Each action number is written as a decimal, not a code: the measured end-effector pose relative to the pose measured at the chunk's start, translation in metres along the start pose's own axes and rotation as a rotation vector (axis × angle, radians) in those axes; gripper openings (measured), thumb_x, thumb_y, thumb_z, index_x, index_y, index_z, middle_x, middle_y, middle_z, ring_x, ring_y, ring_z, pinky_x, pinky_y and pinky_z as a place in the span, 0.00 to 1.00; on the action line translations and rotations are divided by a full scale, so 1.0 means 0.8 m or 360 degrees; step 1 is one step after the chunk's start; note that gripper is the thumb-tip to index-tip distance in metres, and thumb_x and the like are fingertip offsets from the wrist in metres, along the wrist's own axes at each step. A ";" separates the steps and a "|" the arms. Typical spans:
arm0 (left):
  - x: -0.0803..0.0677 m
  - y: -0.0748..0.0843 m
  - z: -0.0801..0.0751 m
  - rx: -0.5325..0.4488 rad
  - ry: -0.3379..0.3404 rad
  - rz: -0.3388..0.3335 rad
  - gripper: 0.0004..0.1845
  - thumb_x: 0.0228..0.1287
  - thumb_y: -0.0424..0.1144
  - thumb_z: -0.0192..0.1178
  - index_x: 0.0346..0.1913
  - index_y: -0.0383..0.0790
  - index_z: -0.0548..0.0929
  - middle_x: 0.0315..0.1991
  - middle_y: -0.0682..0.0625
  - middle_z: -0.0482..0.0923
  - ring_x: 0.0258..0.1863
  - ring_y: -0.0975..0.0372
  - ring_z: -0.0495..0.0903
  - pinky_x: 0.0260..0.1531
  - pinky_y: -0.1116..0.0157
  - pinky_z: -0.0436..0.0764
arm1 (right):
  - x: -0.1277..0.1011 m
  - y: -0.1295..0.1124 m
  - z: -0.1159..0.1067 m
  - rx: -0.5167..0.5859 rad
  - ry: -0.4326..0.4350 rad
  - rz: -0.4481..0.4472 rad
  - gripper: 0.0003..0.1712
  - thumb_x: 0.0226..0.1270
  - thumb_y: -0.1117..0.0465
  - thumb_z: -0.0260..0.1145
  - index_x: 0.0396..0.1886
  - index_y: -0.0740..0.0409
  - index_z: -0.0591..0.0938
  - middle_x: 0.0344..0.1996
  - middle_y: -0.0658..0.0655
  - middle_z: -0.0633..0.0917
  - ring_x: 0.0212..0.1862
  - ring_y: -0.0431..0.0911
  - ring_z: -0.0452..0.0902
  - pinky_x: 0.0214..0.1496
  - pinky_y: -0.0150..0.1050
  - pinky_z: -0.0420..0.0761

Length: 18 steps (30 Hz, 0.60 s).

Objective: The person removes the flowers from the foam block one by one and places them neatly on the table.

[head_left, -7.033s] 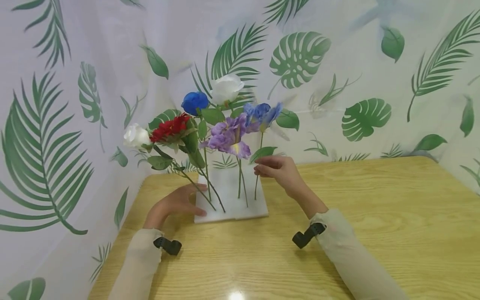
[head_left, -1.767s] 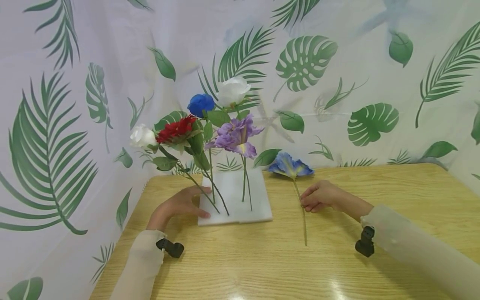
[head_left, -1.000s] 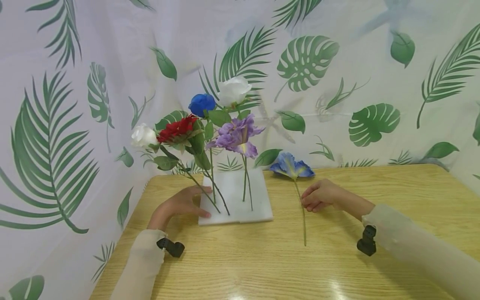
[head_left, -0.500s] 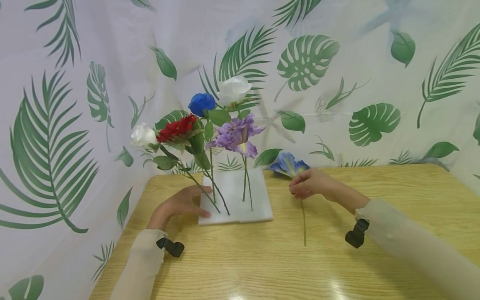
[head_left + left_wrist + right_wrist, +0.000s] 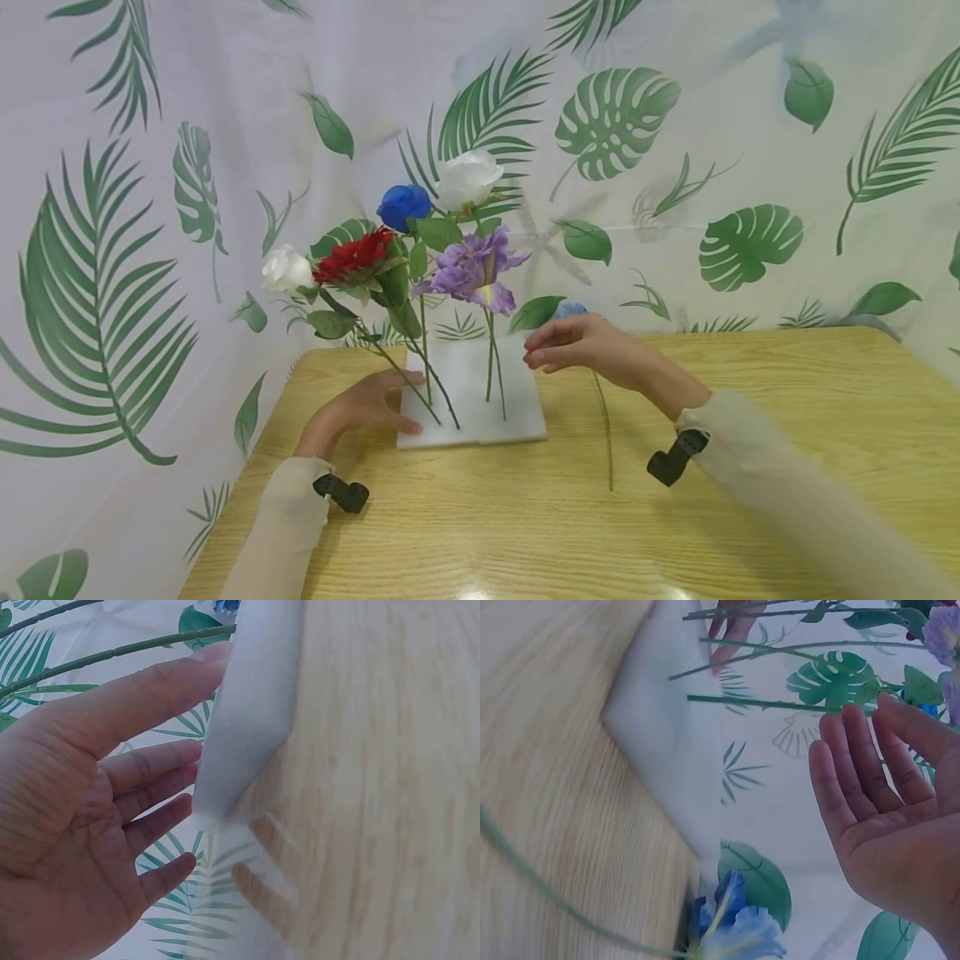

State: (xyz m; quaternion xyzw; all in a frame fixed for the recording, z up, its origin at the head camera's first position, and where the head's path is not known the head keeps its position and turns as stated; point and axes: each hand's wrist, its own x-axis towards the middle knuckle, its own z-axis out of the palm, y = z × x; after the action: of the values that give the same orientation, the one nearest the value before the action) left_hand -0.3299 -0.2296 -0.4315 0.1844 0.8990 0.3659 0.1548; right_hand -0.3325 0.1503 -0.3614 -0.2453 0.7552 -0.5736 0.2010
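A white foam block (image 5: 468, 433) lies on the table with several artificial flowers stuck upright or leaning in it. These are a white rose (image 5: 287, 271), a red flower (image 5: 354, 260), a blue rose (image 5: 403, 207), a taller white rose (image 5: 469, 180) and a purple iris (image 5: 480, 271). My left hand (image 5: 360, 412) rests at the block's left edge, fingers spread, as the left wrist view shows too. My right hand (image 5: 588, 350) holds nothing and hovers near the block's right side, fingers relaxed. Behind it a blue iris (image 5: 739, 922) lies on the table, its head partly hidden in the head view.
The wooden table (image 5: 735, 467) reaches to a backdrop (image 5: 847, 150) printed with green leaves, at the back and left. Flower stems (image 5: 780, 649) stand close by my right fingers. A black wrist camera (image 5: 677, 458) sits on the right sleeve.
The blue iris came out of the foam and was laid on the table to its right. My right hand then let go and moved left toward the purple iris. My left hand stayed.
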 end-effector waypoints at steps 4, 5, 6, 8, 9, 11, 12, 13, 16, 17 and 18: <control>0.000 0.000 0.000 0.0000 0.0000 0.0001 0.43 0.50 0.47 0.81 0.70 0.44 0.76 0.76 0.46 0.68 0.78 0.46 0.60 0.78 0.44 0.59 | 0.004 -0.005 0.010 -0.0003 -0.0042 -0.0042 0.18 0.72 0.60 0.67 0.56 0.64 0.83 0.55 0.62 0.87 0.57 0.51 0.84 0.66 0.52 0.81; 0.000 0.001 0.000 0.0000 0.0001 0.0001 0.43 0.50 0.47 0.81 0.70 0.44 0.76 0.76 0.46 0.68 0.78 0.46 0.60 0.78 0.44 0.59 | 0.006 -0.005 0.012 -0.0001 -0.0052 -0.0054 0.18 0.72 0.60 0.67 0.57 0.63 0.83 0.55 0.62 0.87 0.58 0.51 0.84 0.66 0.50 0.81; -0.001 0.001 0.000 0.0000 0.0002 0.0003 0.43 0.50 0.47 0.81 0.70 0.44 0.76 0.76 0.46 0.68 0.78 0.46 0.60 0.78 0.44 0.59 | 0.008 -0.004 0.014 -0.0003 -0.0060 -0.0069 0.18 0.72 0.60 0.67 0.58 0.64 0.83 0.55 0.61 0.87 0.59 0.51 0.83 0.65 0.47 0.82; -0.001 0.002 0.000 -0.0004 0.0003 0.0006 0.43 0.50 0.46 0.81 0.70 0.44 0.76 0.76 0.46 0.68 0.78 0.46 0.60 0.78 0.44 0.59 | 0.011 -0.003 0.017 -0.0007 -0.0081 -0.0100 0.19 0.72 0.60 0.67 0.58 0.64 0.83 0.56 0.62 0.87 0.59 0.51 0.83 0.64 0.44 0.82; -0.001 0.003 0.000 -0.0010 0.0002 0.0008 0.42 0.50 0.46 0.81 0.70 0.44 0.76 0.76 0.46 0.68 0.78 0.46 0.60 0.78 0.44 0.59 | 0.012 -0.002 0.019 -0.0003 -0.0090 -0.0110 0.19 0.72 0.61 0.67 0.59 0.64 0.83 0.57 0.62 0.86 0.60 0.51 0.83 0.64 0.43 0.82; -0.001 0.003 0.000 -0.0013 0.0000 0.0010 0.43 0.50 0.46 0.81 0.70 0.43 0.76 0.76 0.46 0.68 0.78 0.46 0.60 0.78 0.44 0.59 | 0.015 -0.001 0.023 0.0016 -0.0103 -0.0125 0.20 0.72 0.62 0.67 0.60 0.66 0.82 0.58 0.64 0.85 0.60 0.51 0.83 0.64 0.42 0.82; -0.002 0.003 0.000 -0.0014 0.0000 0.0012 0.43 0.50 0.46 0.81 0.70 0.43 0.76 0.76 0.46 0.68 0.78 0.46 0.60 0.78 0.44 0.59 | 0.016 -0.001 0.026 0.0027 -0.0109 -0.0127 0.20 0.72 0.62 0.67 0.60 0.67 0.82 0.58 0.65 0.85 0.60 0.52 0.83 0.64 0.43 0.82; -0.002 0.003 0.000 -0.0013 -0.0001 0.0013 0.42 0.50 0.46 0.81 0.70 0.43 0.76 0.76 0.46 0.68 0.78 0.46 0.60 0.78 0.44 0.59 | 0.016 -0.001 0.028 0.0034 -0.0113 -0.0125 0.20 0.72 0.63 0.67 0.60 0.67 0.82 0.58 0.66 0.85 0.60 0.53 0.83 0.65 0.43 0.82; -0.002 0.002 0.000 -0.0008 0.0000 0.0018 0.42 0.50 0.46 0.81 0.70 0.43 0.76 0.76 0.46 0.68 0.78 0.46 0.60 0.77 0.44 0.60 | 0.019 0.000 0.033 0.0056 -0.0120 -0.0109 0.19 0.71 0.63 0.68 0.59 0.66 0.83 0.58 0.66 0.85 0.59 0.53 0.83 0.64 0.43 0.82; -0.002 0.002 0.000 -0.0007 0.0000 0.0019 0.42 0.50 0.46 0.81 0.70 0.43 0.76 0.76 0.46 0.68 0.78 0.46 0.61 0.77 0.45 0.60 | 0.020 0.001 0.034 0.0059 -0.0125 -0.0106 0.19 0.71 0.63 0.68 0.58 0.65 0.83 0.57 0.65 0.85 0.59 0.53 0.83 0.64 0.43 0.82; -0.002 0.002 0.000 -0.0006 0.0000 0.0021 0.42 0.50 0.46 0.81 0.70 0.43 0.76 0.76 0.46 0.68 0.78 0.46 0.61 0.77 0.45 0.60 | 0.021 0.001 0.035 0.0058 -0.0132 -0.0105 0.18 0.71 0.63 0.68 0.58 0.64 0.83 0.57 0.64 0.86 0.59 0.53 0.83 0.64 0.43 0.82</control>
State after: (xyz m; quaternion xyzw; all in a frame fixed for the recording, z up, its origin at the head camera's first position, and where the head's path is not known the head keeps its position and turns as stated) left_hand -0.3286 -0.2293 -0.4299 0.1899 0.8970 0.3687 0.1527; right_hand -0.3296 0.1186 -0.3701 -0.2898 0.7271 -0.5831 0.2175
